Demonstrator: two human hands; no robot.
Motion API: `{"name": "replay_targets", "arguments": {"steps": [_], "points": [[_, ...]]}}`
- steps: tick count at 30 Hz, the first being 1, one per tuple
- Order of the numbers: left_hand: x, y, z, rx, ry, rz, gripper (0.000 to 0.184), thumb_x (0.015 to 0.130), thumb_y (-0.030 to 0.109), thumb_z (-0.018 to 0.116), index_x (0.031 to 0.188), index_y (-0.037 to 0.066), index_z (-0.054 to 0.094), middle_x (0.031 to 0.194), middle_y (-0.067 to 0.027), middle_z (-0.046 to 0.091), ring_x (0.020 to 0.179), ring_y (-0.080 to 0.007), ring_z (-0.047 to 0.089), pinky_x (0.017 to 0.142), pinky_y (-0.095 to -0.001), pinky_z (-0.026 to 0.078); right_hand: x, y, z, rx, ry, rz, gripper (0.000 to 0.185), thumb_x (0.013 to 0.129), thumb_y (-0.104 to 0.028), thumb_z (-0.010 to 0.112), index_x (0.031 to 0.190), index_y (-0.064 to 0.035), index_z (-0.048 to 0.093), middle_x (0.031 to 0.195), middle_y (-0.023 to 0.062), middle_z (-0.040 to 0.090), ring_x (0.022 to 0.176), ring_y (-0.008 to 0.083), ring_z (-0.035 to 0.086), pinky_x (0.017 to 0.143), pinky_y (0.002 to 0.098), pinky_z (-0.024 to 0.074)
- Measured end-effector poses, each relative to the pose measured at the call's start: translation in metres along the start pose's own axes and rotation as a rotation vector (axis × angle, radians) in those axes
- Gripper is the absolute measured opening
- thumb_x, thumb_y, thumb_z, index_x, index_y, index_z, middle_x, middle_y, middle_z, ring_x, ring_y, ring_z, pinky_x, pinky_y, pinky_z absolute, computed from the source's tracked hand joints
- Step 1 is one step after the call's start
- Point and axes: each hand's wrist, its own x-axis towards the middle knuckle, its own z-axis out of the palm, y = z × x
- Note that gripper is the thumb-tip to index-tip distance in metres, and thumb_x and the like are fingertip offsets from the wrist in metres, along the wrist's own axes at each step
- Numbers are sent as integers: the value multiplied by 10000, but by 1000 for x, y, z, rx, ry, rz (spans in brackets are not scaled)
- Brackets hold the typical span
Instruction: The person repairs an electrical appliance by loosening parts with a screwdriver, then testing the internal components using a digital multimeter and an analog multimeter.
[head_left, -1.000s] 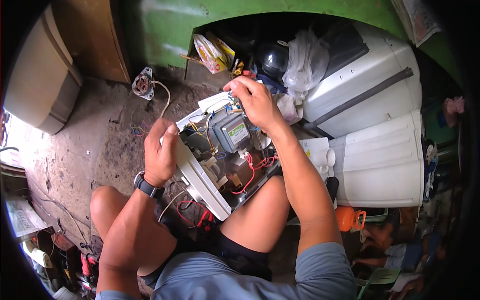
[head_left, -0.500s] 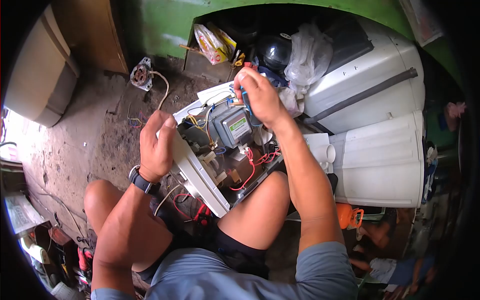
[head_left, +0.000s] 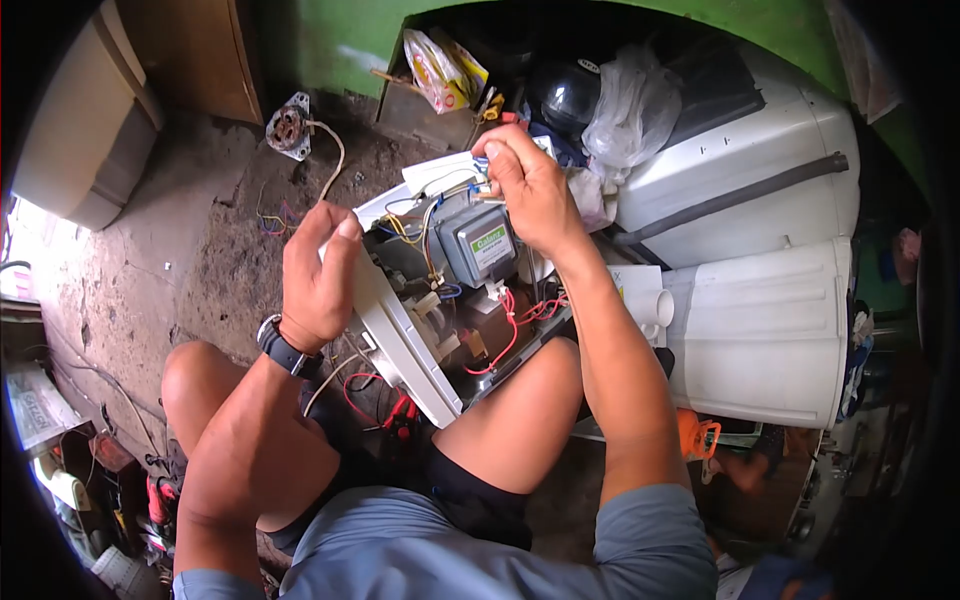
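An opened microwave oven (head_left: 400,340) lies tilted between my knees, its white front panel toward my left. Inside sits a grey magnetron (head_left: 475,245) with a green "Galanz" label, surrounded by blue, yellow and white wires (head_left: 405,230). Red wires (head_left: 515,325) run below it. My left hand (head_left: 320,270) is wrapped over the far-left corner of the white panel and holds it. Over the far edge of the magnetron, my right hand (head_left: 530,190) is closed in a pinch beside blue wires; what lies in its fingers is mostly hidden.
A motor-like part (head_left: 290,130) with a cable lies on the dirty floor, far left. Red-handled pliers (head_left: 403,415) and a red lead are by my lap. White appliance casings (head_left: 755,330) stand at right, with a plastic bag (head_left: 630,115) and black helmet (head_left: 565,95) behind.
The view has shifted slightly. My right hand stays closed at the far side of the magnetron, its wrist turned a little. My left hand keeps its hold on the panel.
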Motion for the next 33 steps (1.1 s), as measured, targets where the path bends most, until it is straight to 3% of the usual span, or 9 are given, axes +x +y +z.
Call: {"name": "replay_targets", "arguments": {"steps": [2,4,5,12,14,20,28,30,33], "points": [[1,0,2,-13,-4,-23,365,1055,344,494,949,9,590,861,-49,521,804,-159,473,752,-310,396,3,1,5,1,27,-42,205,1140,-234,530,1153,-70,652,920,29,662,811,108,604,728,289,508],[0,3,0,10,-12,-42,364,1050,342,489,951,6,585,865,-55,522,812,-162,473,762,-309,396,0,1,11,-165,173,-225,163,1120,-192,540,1117,-54,627,994,156,730,905,317,734,785,406,557],[1,5,0,7,-26,-51,361,1048,339,487,952,6,585,865,-54,522,814,-161,473,764,-308,396,1,1,8,-176,117,-183,174,1126,-206,533,1109,-53,613,982,155,724,932,333,738,790,412,554],[-2,1,0,-23,9,-24,294,1025,255,544,960,-24,609,814,-102,584,783,-195,566,745,-355,469,14,9,4,103,-55,86,243,1115,-230,492,1044,-45,634,857,119,685,806,238,680,742,366,538],[1,-1,-1,-24,-3,-26,296,1027,257,546,956,-24,603,820,-112,585,788,-217,566,758,-362,470,14,1,9,-60,36,-16,281,1116,-241,501,980,-43,647,824,14,606,832,91,579,722,274,500],[2,-3,0,34,-18,-6,325,1043,304,521,953,0,591,825,-81,546,773,-204,515,734,-350,432,26,17,7,249,-79,122,361,1102,-290,521,890,-20,632,804,30,604,719,96,551,665,287,478],[0,-6,0,24,-8,35,306,1054,296,504,953,16,573,820,-36,501,760,-151,464,713,-314,406,25,3,15,-206,85,-82,264,1087,-171,471,971,8,626,843,53,609,778,107,567,708,274,479],[-1,-6,1,27,-26,28,297,1055,280,502,953,11,572,830,-38,506,771,-150,467,722,-309,411,34,10,11,263,-57,215,218,1060,-143,448,1027,-2,611,825,48,593,747,109,546,697,278,477],[2,-7,0,-3,-24,38,291,1058,270,503,950,8,570,839,-40,521,781,-148,475,731,-311,419,41,10,12,351,-90,240,207,1043,-139,437,1054,-14,601,812,39,577,722,107,528,686,283,476]]}}
